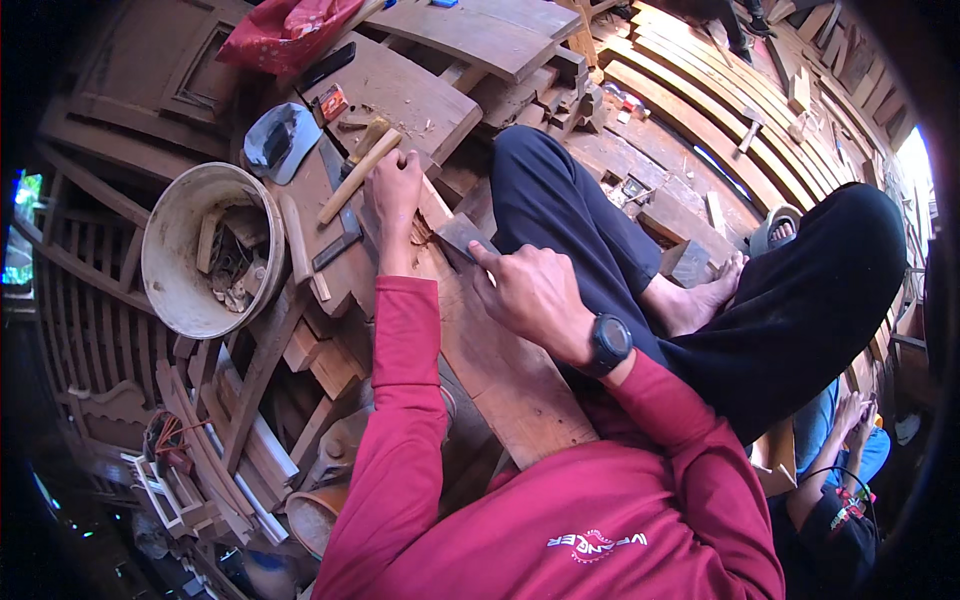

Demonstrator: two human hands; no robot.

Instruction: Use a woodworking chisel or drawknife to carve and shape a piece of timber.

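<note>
My right hand (540, 295), with a dark watch on the wrist, grips a flat grey metal blade (462, 236). Its edge meets a long wooden board (505, 365) that slants up from my torso, where the wood looks rough and chipped. Further up the board, my left hand (396, 187) is closed; what its fingers hold is hidden. Right beside its knuckles lies a round wooden handle (358, 178). A dark metal tool (337, 250) rests on the wood left of my left wrist.
At the left stands a white bucket (165, 265) with scraps inside, a cap (282, 142) beyond it. A red plastic bag (275, 38) lies at the back. Stacked planks (690, 110) and a hammer (748, 131) are far right. Another person's hands (853, 418) show at lower right.
</note>
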